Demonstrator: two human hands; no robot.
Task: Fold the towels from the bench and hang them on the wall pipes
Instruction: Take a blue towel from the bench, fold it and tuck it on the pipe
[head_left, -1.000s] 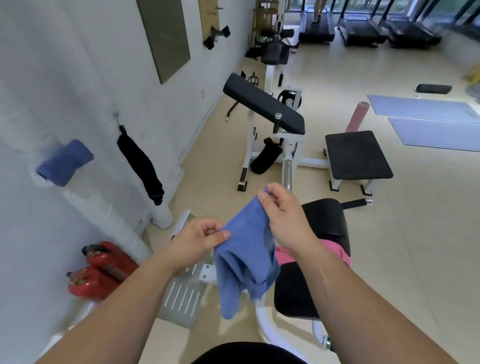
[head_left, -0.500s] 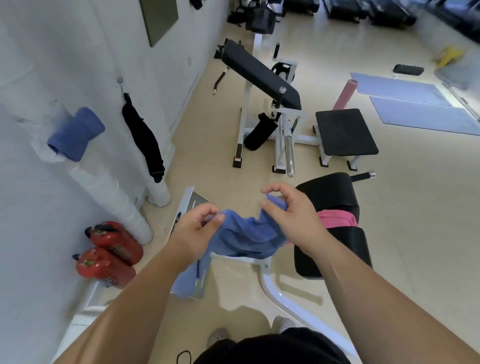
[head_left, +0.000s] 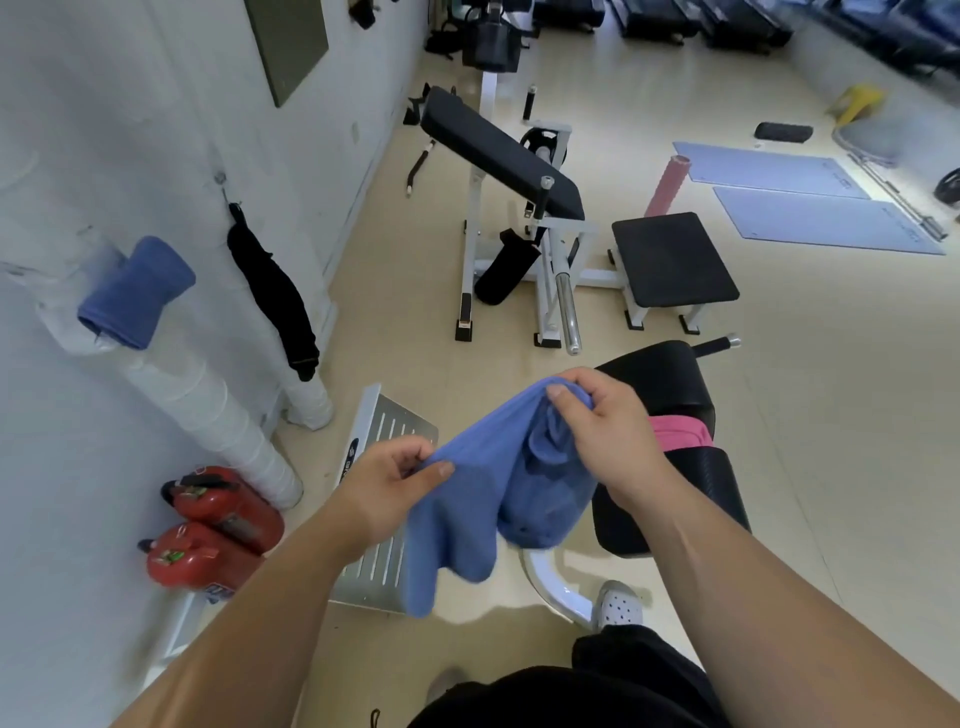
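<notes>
A blue towel hangs between both hands over the floor in front of me. My left hand pinches its left edge, and my right hand grips a bunched corner higher up on the right. Loose folds droop below the hands. A pink towel lies on the black padded bench just behind my right hand. Another blue towel, folded, hangs over a white wall pipe on the left. A black towel hangs further along the wall.
Two red fire extinguishers lie by the wall at the pipe's foot. A metal footplate sits under the towel. Behind stand a preacher curl bench and a flat black bench. Mats and a pink roller lie at the right.
My view tilted down and moved closer to the wall. The hands moved apart along the blue towel, spreading it between them; my right hand has shifted its grip on the top corner.
</notes>
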